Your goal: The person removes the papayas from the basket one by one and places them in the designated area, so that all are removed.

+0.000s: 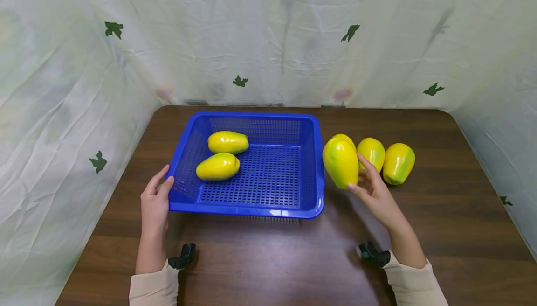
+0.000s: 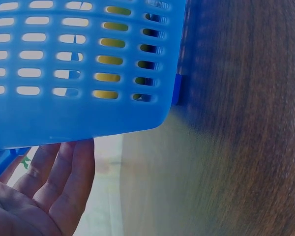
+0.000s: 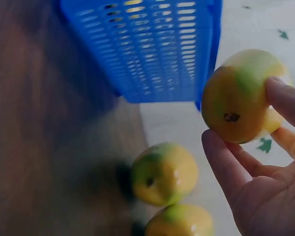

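Observation:
A blue plastic basket (image 1: 310,166) with slotted walls stands on the table. My left hand (image 1: 155,201) grips its left rim, thumb on top and fingers (image 2: 81,172) at the outer side. Two yellow mangoes, a rear one (image 1: 228,142) and a front one (image 1: 217,167), lie in the basket's left half. Just right of the basket, my right hand (image 1: 377,198) holds a yellow-green mango (image 1: 340,162) above the table between thumb and fingers. A second yellow edge shows behind this mango. Past the right hand lie two more mangoes, one (image 1: 371,152) partly hidden by its fingers.
The brown wooden table (image 1: 272,259) has a pale cloth curtain (image 1: 268,40) with green leaf shapes behind it and at both sides. The rightmost mango (image 1: 398,163) lies on the table's right half. Each wrist wears a black device, the left one (image 1: 183,256) near the front.

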Demonstrator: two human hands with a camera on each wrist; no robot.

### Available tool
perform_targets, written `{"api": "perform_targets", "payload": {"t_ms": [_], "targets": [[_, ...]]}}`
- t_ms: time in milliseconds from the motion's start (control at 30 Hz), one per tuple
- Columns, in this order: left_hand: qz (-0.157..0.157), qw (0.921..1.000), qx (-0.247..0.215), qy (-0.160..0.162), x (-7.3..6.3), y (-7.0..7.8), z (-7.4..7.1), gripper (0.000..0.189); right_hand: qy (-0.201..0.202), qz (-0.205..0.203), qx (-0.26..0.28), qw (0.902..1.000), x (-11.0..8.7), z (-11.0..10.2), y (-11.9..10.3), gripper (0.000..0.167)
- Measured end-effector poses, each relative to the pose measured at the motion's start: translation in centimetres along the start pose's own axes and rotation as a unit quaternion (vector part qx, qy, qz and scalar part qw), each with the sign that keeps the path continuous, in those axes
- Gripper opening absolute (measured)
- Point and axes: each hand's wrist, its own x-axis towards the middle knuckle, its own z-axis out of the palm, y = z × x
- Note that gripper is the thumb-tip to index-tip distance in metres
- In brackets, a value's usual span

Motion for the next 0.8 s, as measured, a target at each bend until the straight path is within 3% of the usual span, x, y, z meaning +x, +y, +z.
{"api": "perform_targets", "payload": {"t_ms": [433, 800], "targets": [[0.0, 1.0, -0.004, -0.001, -0.1, 0.0, 0.0, 0.041, -0.014, 0.073, -0.061, 0.9954, -2.5, 0.4, 2.6, 0.069], [0.002, 0.9999, -0.014, 0.006, 0.1, -0.1, 0.0, 0.04, -0.006, 0.084, -0.112, 0.9901, -2.9, 0.9, 3.5, 0.065]]}}
